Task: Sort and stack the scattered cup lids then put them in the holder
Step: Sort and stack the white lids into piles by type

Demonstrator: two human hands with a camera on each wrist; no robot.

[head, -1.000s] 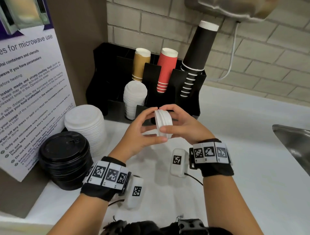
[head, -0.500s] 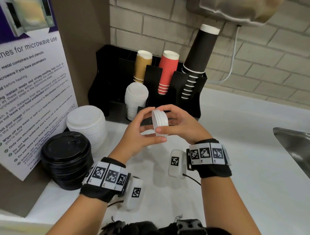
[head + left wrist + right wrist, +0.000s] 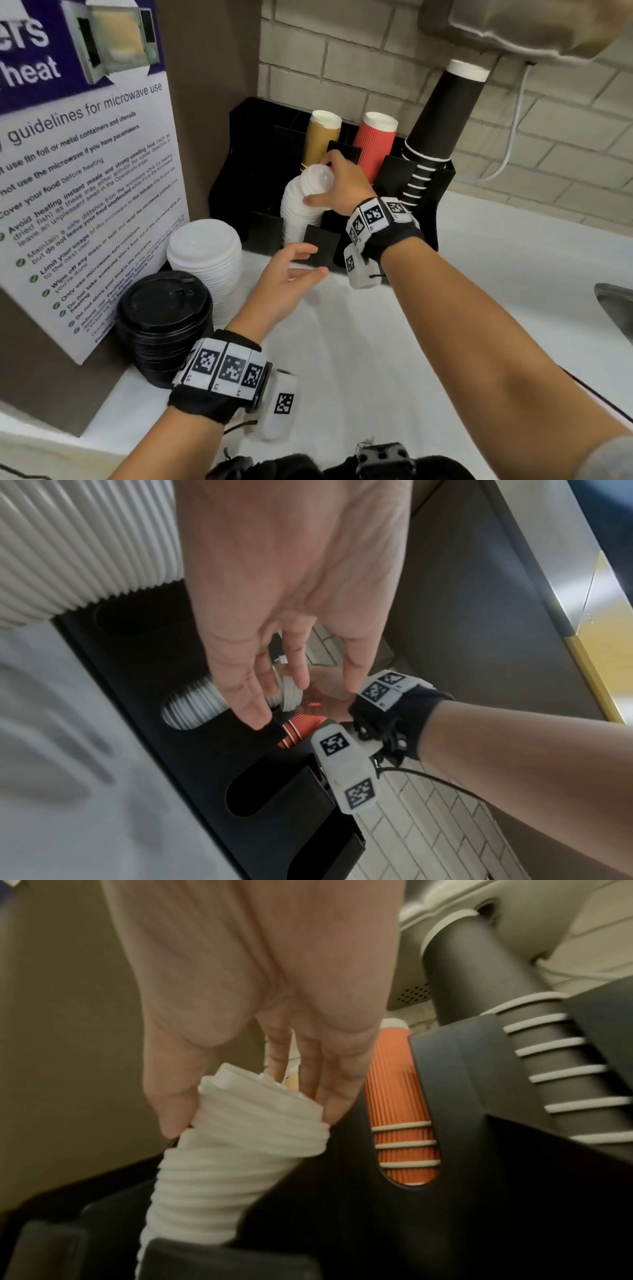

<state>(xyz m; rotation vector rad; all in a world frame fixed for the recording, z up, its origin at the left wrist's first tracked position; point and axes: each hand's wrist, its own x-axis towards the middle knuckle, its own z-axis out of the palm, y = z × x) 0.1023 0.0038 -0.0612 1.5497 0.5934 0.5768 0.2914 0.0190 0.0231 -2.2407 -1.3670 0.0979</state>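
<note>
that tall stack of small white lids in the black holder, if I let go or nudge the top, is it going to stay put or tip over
The stack of small lids already leans and curves, so it would probably sway or topple if nudged. The holder only walls in its base, while the right hand grips the top. The lids look thin and light, so they may slide apart.

Pale brick wall (image 3: pixel 376 58) — white counter (image 3: pixel 496 274) below.
</note>
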